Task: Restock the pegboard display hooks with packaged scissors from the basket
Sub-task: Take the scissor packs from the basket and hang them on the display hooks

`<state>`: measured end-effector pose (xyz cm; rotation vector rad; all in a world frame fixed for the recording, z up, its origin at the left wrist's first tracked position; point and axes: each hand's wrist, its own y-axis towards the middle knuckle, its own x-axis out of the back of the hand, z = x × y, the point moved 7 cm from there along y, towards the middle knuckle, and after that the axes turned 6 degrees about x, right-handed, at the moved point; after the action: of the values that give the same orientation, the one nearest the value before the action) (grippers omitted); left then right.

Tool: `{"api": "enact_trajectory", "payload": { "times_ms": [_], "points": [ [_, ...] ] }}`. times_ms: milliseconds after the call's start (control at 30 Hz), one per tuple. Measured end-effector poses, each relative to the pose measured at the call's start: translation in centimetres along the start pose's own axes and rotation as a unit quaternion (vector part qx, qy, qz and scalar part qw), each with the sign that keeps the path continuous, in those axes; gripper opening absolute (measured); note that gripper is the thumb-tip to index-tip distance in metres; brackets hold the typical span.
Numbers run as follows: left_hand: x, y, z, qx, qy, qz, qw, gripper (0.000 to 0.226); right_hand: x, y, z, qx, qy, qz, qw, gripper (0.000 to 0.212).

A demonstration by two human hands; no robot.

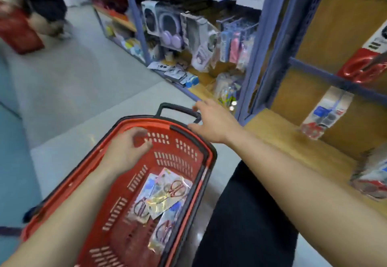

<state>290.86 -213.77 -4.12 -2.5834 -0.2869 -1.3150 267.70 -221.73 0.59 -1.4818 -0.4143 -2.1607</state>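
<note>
A red plastic basket (184, 153) with black handles sits low in front of me. Several packaged scissors (165, 195) lie on its floor, shiny and overlapping. My left hand (127, 145) hovers inside the basket's far end, fingers curled loosely, holding nothing. My right hand (211, 120) reaches over the basket's far rim beside the black pull handle (178, 108), fingers spread. At the right, a packaged red-handled scissors (362, 67) hangs on the brown display board (326, 42), and another pack (324, 116) leans below it.
A wooden shelf (293, 139) runs along the right, with more packs (370, 181) at its near end. Blue shelving posts (261, 57) frame racks of boxed goods (167, 26). A person with a red basket (18, 34) stands far left on the grey floor.
</note>
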Motion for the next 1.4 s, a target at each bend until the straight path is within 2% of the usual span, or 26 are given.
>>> {"api": "enact_trajectory", "payload": {
  "times_ms": [133,233,367,500,667,800,1000,1167,1200,1233,1300,1333,1400],
  "points": [
    [-2.3,-3.1,10.9,0.114,-0.009,0.037,0.993,0.042,-7.4,2.0,5.8,0.041,0.000,0.088,0.995,0.061],
    [-6.1,-4.1,16.4,0.175,-0.011,0.090,0.980,0.052,-13.1,2.5,7.9,0.047,0.004,0.163,0.985,0.061],
    [-11.1,-3.6,20.6,0.229,0.005,0.152,0.961,0.061,-19.4,2.5,7.4,0.015,-0.003,0.238,0.971,0.062],
    [-16.2,-1.9,23.5,0.251,-0.015,0.174,0.952,0.071,-22.2,1.7,4.7,-0.004,-0.061,0.293,0.954,0.061],
    [-22.0,-0.7,26.5,0.295,-0.040,0.178,0.938,0.093,-22.3,1.6,2.7,-0.003,-0.091,0.295,0.951,0.053],
    [-24.9,-0.4,27.3,0.324,-0.023,0.150,0.934,0.103,-23.2,2.1,2.1,0.000,-0.087,0.307,0.948,0.054],
    [-26.6,0.5,27.5,0.354,0.024,0.097,0.930,0.110,-24.7,2.3,1.3,-0.011,-0.091,0.354,0.931,0.053],
    [-28.0,0.6,27.6,0.376,-0.004,0.116,0.919,0.114,-24.3,2.5,1.3,-0.011,-0.080,0.338,0.938,0.055],
    [-28.3,0.7,27.9,0.382,-0.034,0.121,0.916,0.109,-24.3,2.5,1.3,-0.012,-0.075,0.338,0.938,0.054],
    [-28.8,0.8,28.2,0.383,-0.083,0.126,0.911,0.095,-24.2,2.5,1.3,-0.012,-0.070,0.338,0.938,0.053],
    [-28.9,0.9,27.5,0.361,-0.164,0.161,0.904,0.051,-24.1,2.5,1.2,-0.014,-0.063,0.341,0.938,0.052],
    [-28.3,1.0,26.7,0.344,-0.180,0.175,0.905,0.037,-24.0,2.6,1.2,-0.015,-0.062,0.343,0.937,0.050],
    [-26.8,0.8,26.2,0.333,-0.190,0.192,0.903,0.022,-23.9,2.6,1.2,-0.019,-0.055,0.341,0.938,0.046]
  ]
}}
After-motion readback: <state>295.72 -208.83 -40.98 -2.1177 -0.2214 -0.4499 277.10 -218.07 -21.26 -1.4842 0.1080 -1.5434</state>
